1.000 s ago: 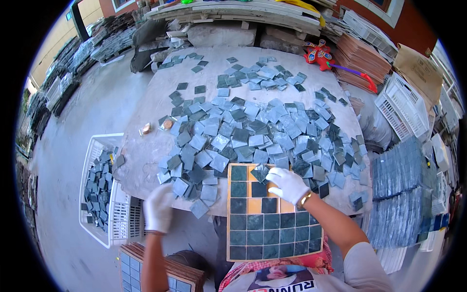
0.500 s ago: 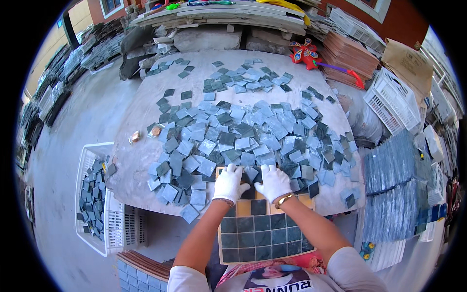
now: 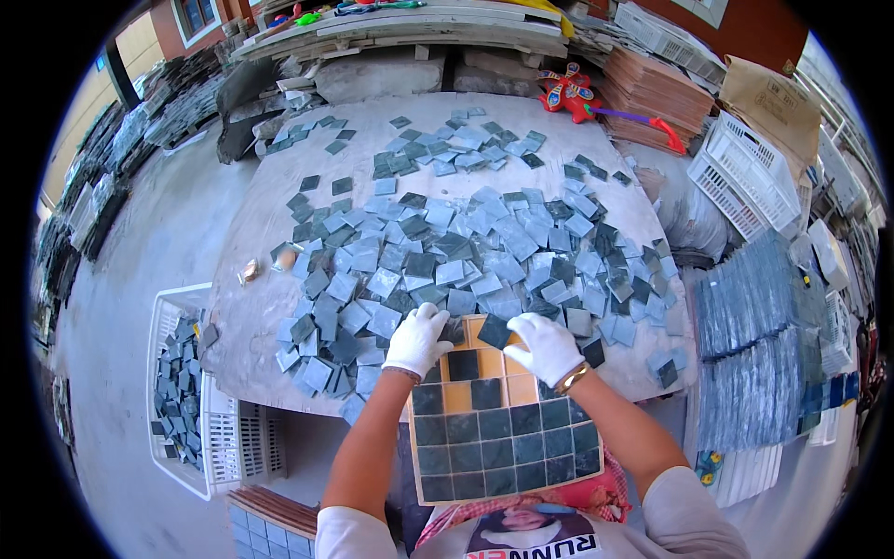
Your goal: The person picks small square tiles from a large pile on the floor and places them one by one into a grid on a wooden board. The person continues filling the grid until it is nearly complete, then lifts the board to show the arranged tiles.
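Observation:
A shallow gridded tray [image 3: 491, 364] with a tan base lies tilted against my lap at the table's near edge. Dark square stone tiles [image 3: 497, 454] fill its lower rows; tan cells show among tiles higher up. My left hand [image 3: 418, 341], in a white glove, is closed at the tray's upper left corner, with a dark tile [image 3: 453, 331] between thumb and fingers. White-gloved too, my right hand [image 3: 547, 348] pinches another dark tile [image 3: 494, 332] by its right side over the top row. Its fingertips are partly hidden by that tile.
Loose grey-green tiles [image 3: 452, 246] cover much of the table [image 3: 250, 345]. A white crate [image 3: 220, 419] of tiles stands left. Bundles of wrapped slabs [image 3: 750, 340] are stacked right, below white crates [image 3: 745, 177]. A red toy [image 3: 570, 93] lies at the back right.
The tray's upper cells are more exposed now. My hands have moved apart, the right one outward with a tile showing at its fingertips. The whole view has shifted slightly.

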